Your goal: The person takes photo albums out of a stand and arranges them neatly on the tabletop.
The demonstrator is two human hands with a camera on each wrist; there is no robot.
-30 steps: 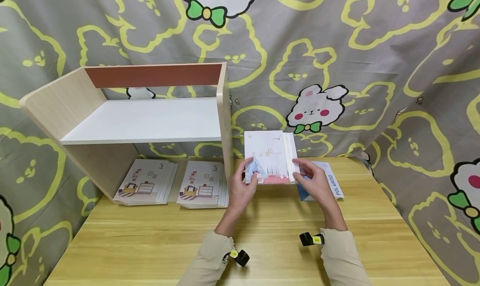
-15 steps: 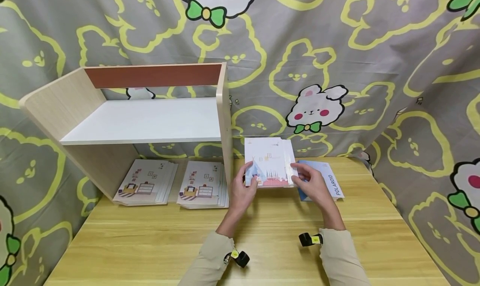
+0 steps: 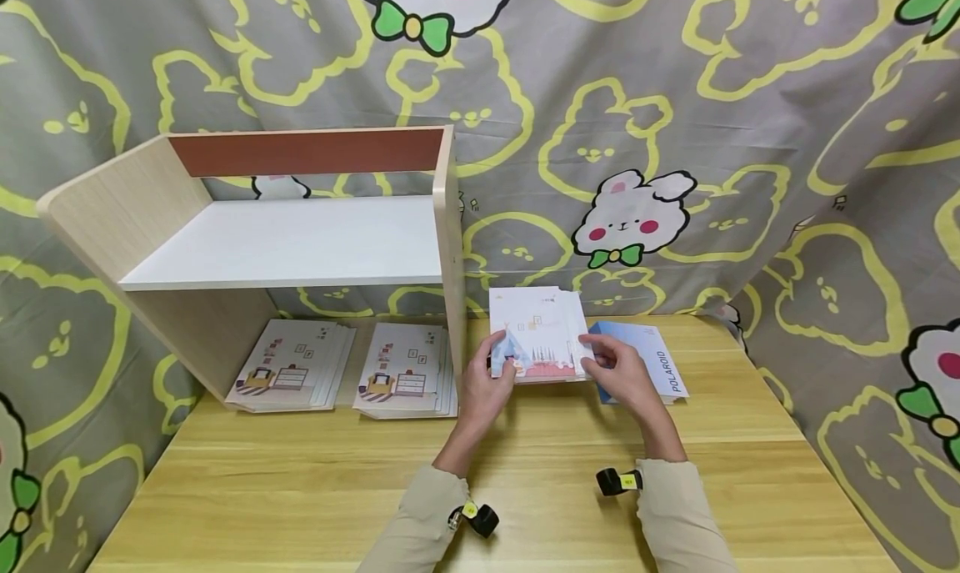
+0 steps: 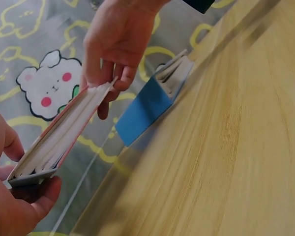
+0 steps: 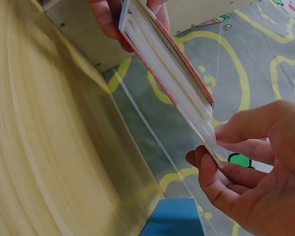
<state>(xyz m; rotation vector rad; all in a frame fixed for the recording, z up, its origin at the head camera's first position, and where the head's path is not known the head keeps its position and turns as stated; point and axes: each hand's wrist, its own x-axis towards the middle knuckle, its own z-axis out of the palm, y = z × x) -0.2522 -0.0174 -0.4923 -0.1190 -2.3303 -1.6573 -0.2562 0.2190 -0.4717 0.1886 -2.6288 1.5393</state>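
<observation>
A white photo album (image 3: 530,323) with a tent picture on its cover is held tilted above the table by both hands. My left hand (image 3: 483,385) grips its left edge, thumb on the cover. On the right edge, my right hand (image 3: 624,371) pinches the stepped page ends. The right wrist view shows the album (image 5: 162,61) edge-on, its thick pages between reddish-edged covers, the right fingers (image 5: 214,189) at its corner. In the left wrist view the left hand (image 4: 12,189) holds the album's (image 4: 64,132) grey spine end.
A blue-and-white album (image 3: 645,356) marked POLAROID stands on the table (image 3: 525,464), right of and behind the right hand. To the left is a wooden shelf unit (image 3: 292,239), with two white albums, one left (image 3: 288,369) and one right (image 3: 401,369), in its lower bay. A patterned curtain (image 3: 735,139) hangs behind.
Both hands have lowered the album slightly toward the table and nearer the person. The right hand has shifted a little left and down. Its grip stays at the page edge.
</observation>
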